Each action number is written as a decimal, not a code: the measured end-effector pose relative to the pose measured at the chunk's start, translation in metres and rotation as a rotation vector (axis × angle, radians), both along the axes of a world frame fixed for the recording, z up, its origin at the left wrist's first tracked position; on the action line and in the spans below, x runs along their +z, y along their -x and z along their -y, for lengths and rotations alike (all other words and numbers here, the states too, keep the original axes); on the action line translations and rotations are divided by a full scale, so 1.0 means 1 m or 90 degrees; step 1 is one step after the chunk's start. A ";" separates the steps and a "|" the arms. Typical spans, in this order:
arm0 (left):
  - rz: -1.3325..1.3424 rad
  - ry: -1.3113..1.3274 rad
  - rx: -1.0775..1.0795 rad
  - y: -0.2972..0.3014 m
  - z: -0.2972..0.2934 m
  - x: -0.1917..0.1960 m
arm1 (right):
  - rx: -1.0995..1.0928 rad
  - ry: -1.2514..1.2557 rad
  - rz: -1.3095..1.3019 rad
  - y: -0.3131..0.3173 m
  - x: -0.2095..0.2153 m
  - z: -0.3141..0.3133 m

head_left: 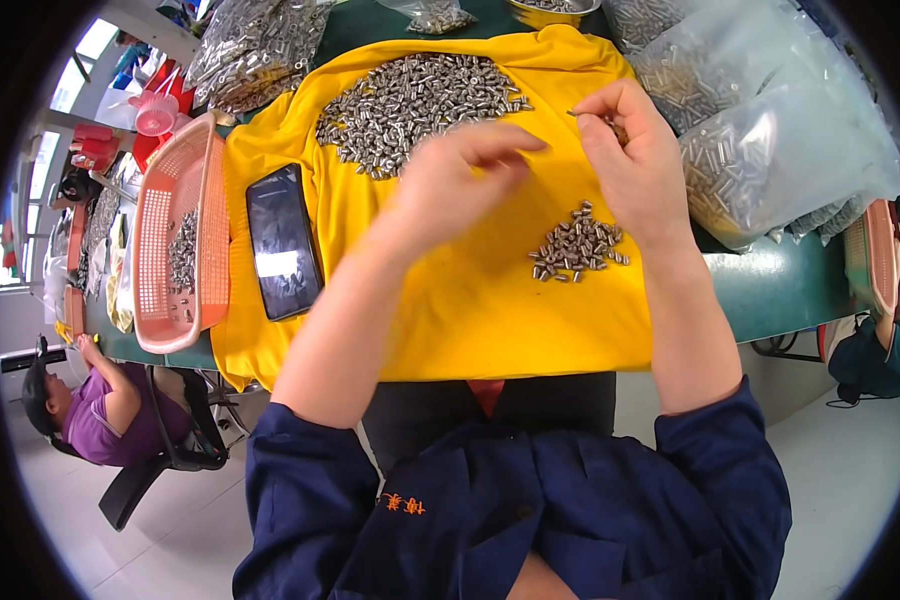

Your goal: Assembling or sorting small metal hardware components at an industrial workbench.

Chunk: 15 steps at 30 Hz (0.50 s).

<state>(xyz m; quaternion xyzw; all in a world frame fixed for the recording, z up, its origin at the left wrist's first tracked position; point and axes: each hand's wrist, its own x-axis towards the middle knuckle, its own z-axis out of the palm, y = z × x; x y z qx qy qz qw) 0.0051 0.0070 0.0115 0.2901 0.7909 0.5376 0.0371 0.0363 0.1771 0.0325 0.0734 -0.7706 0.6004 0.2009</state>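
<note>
Right hand (pixel 635 165) fingertips pinched on a small metal pin (pixel 573 113); left hand (pixel 460 180) blurred, grip unclear.

A thin metal pin (pixel 577 114), seemingly level, above the small metal-piece pile (pixel 577 245).

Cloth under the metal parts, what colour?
Plain yellow cloth, seen best in the head view.

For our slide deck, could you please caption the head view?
Right hand pinches small metal parts above a yellow cloth; left hand hovers near the large pile.
</note>
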 end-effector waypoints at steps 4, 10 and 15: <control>-0.163 0.271 0.085 0.045 0.019 -0.004 | 0.014 0.000 0.011 -0.002 0.003 0.005; -0.339 0.502 -0.043 0.064 0.014 -0.006 | 0.014 -0.006 0.000 -0.002 0.002 0.003; -0.426 0.527 -0.105 0.071 0.016 -0.003 | 0.035 0.009 0.021 -0.003 0.005 0.006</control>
